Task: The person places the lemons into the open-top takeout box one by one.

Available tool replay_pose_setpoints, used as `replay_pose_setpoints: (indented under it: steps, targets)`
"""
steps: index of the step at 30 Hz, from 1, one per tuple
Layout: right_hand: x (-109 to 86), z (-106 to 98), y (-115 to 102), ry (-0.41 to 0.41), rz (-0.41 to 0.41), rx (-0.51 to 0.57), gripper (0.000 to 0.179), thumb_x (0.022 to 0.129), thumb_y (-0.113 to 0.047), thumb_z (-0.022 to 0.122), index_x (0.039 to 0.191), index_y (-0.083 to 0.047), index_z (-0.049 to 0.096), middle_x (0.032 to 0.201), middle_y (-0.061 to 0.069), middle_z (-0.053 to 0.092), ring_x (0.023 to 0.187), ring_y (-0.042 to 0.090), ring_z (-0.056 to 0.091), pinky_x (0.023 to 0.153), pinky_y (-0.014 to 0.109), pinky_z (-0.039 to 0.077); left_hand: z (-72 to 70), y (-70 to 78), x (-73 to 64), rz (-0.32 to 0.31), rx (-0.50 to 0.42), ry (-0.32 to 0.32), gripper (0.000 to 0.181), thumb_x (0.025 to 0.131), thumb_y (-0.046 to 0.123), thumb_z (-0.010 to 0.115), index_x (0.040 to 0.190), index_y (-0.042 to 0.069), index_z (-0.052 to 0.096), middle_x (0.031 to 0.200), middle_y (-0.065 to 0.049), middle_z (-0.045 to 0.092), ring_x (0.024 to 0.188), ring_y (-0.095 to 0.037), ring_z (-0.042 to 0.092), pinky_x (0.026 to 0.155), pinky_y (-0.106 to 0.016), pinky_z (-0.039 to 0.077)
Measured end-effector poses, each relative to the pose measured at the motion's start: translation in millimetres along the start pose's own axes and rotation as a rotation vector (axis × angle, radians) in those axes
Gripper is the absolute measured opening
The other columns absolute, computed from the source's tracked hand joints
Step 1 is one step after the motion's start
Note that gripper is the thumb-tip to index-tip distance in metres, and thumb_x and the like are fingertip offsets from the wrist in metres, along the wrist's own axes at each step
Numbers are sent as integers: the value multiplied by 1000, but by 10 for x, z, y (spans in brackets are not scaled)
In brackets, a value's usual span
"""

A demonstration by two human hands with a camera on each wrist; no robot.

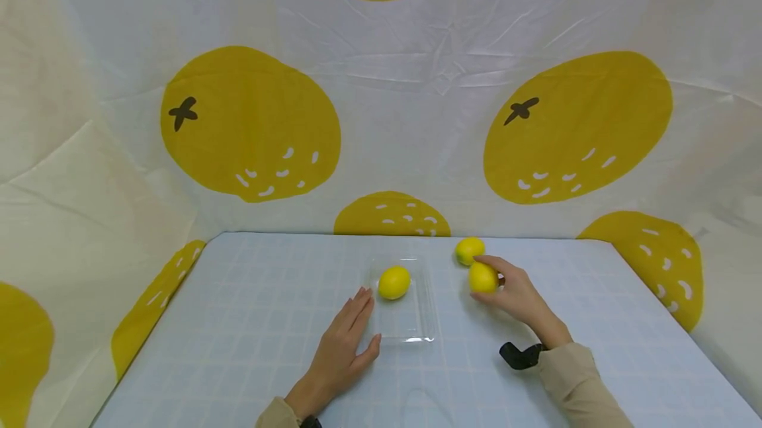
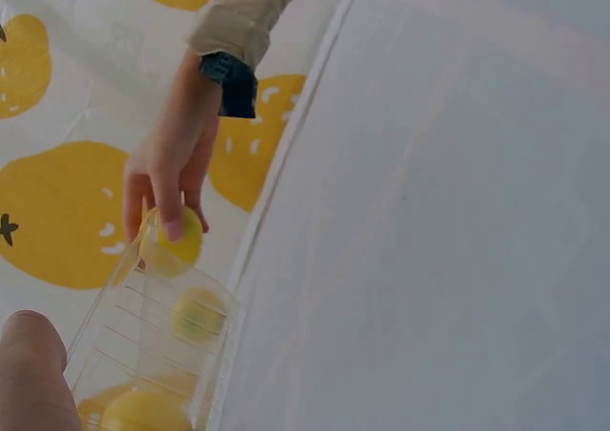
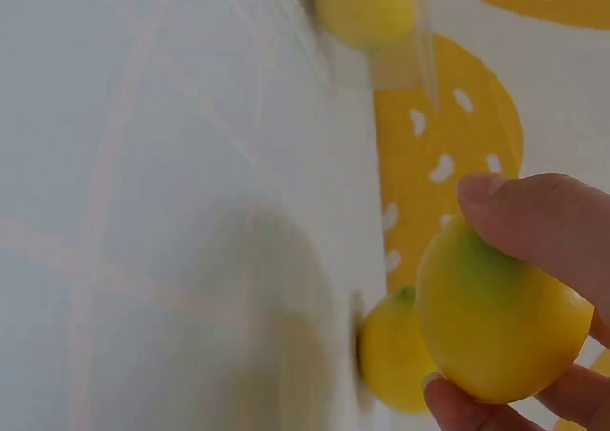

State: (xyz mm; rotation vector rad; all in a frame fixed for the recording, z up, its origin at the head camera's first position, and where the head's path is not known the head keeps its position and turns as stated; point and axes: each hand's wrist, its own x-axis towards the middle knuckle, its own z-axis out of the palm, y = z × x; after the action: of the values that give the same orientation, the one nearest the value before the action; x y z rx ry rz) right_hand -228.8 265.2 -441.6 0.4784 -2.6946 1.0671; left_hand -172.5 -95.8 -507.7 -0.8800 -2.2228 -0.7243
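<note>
Lemon (image 1: 483,278) held in right hand (image 1: 516,296): thumb and fingers curled round it, pinching it at the fingertips, seen close in the right wrist view as lemon (image 3: 500,312) with thumb on top and a fingertip under. Whether it is off the table or touching it cannot be told. It sits at about 3 o'clock from the tray (image 1: 424,322), just beside its right edge. Second lemon (image 1: 469,250) lies on the table at 11 o'clock from the held one, close to touching it; in the right wrist view it shows behind and below the held fruit (image 3: 393,353). Third lemon (image 1: 394,282) rests inside the clear plastic tray, in its far half. Left hand (image 1: 344,348): fingers straight and together, flat on the table, fingertips at the tray's left edge, at about 8 o'clock from the third lemon; holds nothing. In the left wrist view the tray (image 2: 114,340) is seen from low down, with the right hand (image 2: 172,174) and its lemon (image 2: 174,243) beyond it. Table (image 1: 250,322) covered with a pale blue check cloth. Backdrop (image 1: 417,97) of white fabric printed with large yellow fruit stands round the table on three sides. Beige sleeve (image 1: 580,382) on the right arm, dark strap (image 1: 519,355) at the wrist.
</note>
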Motion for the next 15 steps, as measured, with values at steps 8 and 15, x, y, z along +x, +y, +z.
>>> replay_pose_setpoints:
  steps: [8,15]
  targets:
    - [135,128,-283,46,-13,51,70,75,-26,88,136,-9,58,133,15,60,104,27,58,82,34,55,-3,9,11,13,-3,18,58,100,34,49,137,-10,51,146,-21,48,135,-35,46,112,-46,38]
    - [205,268,-530,39,-5,145,68,76,-28,87,137,-15,58,131,7,60,102,23,57,83,33,55,-6,8,8,8,-10,18,59,100,35,48,137,-10,52,147,-21,48,135,-35,46,112,-46,37]
